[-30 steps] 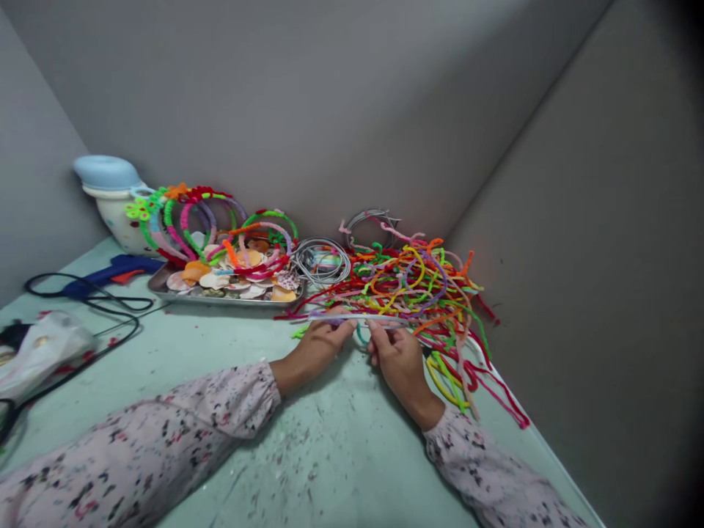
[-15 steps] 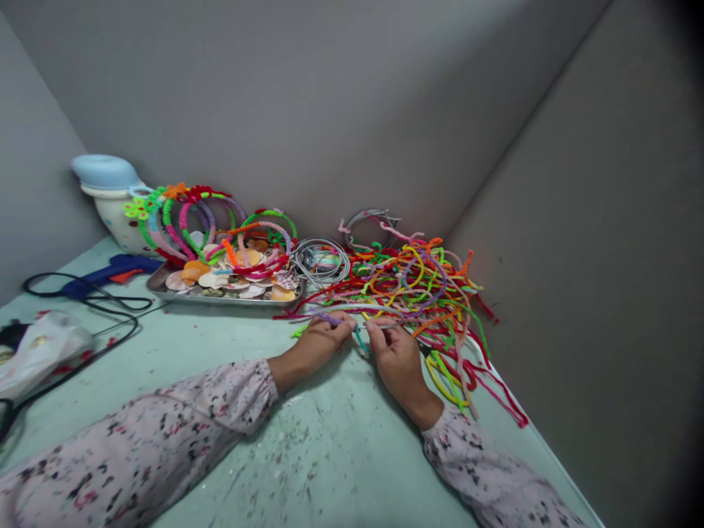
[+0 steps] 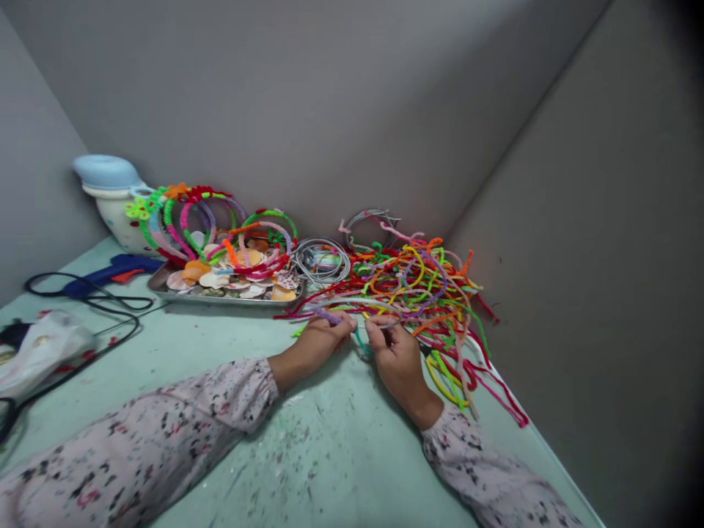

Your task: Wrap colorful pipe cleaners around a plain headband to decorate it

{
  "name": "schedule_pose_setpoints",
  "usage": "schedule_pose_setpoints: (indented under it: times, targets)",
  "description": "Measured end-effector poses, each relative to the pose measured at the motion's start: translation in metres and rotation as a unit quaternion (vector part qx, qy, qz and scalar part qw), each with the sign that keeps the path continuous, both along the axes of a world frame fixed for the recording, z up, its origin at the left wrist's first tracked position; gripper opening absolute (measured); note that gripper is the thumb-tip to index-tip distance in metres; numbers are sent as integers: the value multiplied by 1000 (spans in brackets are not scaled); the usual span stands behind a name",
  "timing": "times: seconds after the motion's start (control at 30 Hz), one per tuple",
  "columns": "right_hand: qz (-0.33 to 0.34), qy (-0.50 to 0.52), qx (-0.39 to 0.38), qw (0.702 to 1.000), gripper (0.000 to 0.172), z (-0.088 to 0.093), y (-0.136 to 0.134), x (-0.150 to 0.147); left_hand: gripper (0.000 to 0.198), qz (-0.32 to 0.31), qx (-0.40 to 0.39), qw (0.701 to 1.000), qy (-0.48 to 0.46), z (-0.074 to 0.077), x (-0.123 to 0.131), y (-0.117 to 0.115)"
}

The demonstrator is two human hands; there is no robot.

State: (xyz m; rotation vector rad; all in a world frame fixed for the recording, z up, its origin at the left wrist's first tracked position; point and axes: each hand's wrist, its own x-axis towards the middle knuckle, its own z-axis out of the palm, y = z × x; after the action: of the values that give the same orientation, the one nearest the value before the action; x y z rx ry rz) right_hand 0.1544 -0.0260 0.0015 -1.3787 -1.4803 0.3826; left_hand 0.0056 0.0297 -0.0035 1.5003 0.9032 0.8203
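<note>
My left hand [image 3: 324, 339] pinches a thin headband hoop where a fuzzy purple pipe cleaner [image 3: 327, 316] wraps it. A short teal pipe cleaner [image 3: 360, 341] hangs in a curve between my two hands. Thumb and fingers of my right hand [image 3: 399, 359] are closed on the hoop's bare grey stretch, just right of the teal piece. A grey arc [image 3: 352, 301] rises behind both hands; whether it is all one hoop I cannot tell. My fingers hide part of the grip.
Behind my right hand spreads a tangled heap of coloured pipe cleaners [image 3: 423, 282]. Grey wire hoops [image 3: 322, 260] lie beside a metal tray [image 3: 220, 299] of shells and wrapped headbands. Further left are a blue glue gun [image 3: 104, 275], its black cord [image 3: 129, 330] and a blue-lidded container [image 3: 110, 176].
Both hands stay almost in place. The grey hoop has turned slightly in the fingers, and its curve shows more clearly above my right hand.
</note>
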Motion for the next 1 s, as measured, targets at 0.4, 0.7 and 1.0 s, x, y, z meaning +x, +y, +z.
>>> schedule_pose_setpoints:
  times: [0.4,0.7,1.0]
  targets:
    - [77,112,-46,990,20,-1,-3,3,33,6,-36,996,-84,5,1,0]
    - [152,223,-99,958,17,0,-1,5,26,-24,-73,993,-90,7,-1,2]
    - [111,43,-40,992,21,-10,4,6,29,-45,-111,989,-85,6,-3,3]
